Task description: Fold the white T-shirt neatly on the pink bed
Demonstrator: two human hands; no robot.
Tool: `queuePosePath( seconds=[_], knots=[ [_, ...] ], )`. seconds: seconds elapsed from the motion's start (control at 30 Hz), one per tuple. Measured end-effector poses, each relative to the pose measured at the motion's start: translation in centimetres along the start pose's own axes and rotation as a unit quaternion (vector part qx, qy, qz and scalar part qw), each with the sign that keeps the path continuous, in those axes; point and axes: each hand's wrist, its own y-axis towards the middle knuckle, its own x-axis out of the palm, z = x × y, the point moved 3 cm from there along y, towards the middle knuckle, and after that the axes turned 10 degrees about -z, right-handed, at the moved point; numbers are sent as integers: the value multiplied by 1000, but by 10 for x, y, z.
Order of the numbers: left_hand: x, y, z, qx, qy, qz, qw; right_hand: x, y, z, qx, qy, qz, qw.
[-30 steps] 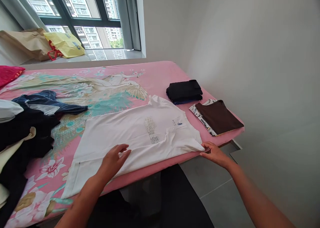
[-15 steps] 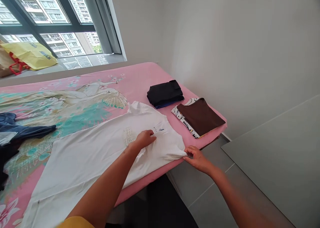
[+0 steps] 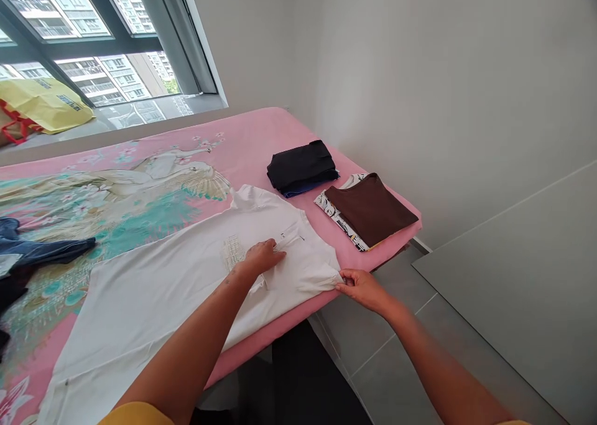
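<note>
A white T-shirt (image 3: pixel 153 288) lies spread along the near side of the bed, with a small print on the chest and another patch of print beside it. My left hand (image 3: pixel 263 257) is on the chest, its fingers closed on the cloth near the print, where the fabric creases. At the bed's edge my right hand (image 3: pixel 362 288) pinches the end of the shirt's sleeve between thumb and fingers. Part of the shirt is hidden under my left forearm.
Behind the shirt are a folded black garment stack (image 3: pixel 303 167) and a folded brown top (image 3: pixel 370 207) on patterned cloth. Dark blue jeans (image 3: pixel 46 249) lie at left on the pink bedsheet (image 3: pixel 252 126). A yellow bag (image 3: pixel 51 104) rests on the windowsill.
The view has shifted slightly. The shirt's chest print looks more creased beside my left hand. Both hands keep nearly the same places on the cloth.
</note>
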Motion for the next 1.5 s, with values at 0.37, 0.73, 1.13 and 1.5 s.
queuePosePath(
  seconds=[0.37, 0.73, 1.13, 1.5],
  knots=[
    [7, -7, -18, -26, 32, 35, 999, 6, 6, 9, 25, 100, -44, 994],
    [14, 1, -2, 76, 62, 54, 994, 22, 11, 27, 56, 151, 46, 986],
    [12, -50, -29, 87, -70, 254, 961, 9, -13, 1, 51, 61, 234, 969],
    [89, -205, -144, 50, 92, 198, 975, 80, 42, -69, -183, -273, 108, 938]
  ],
)
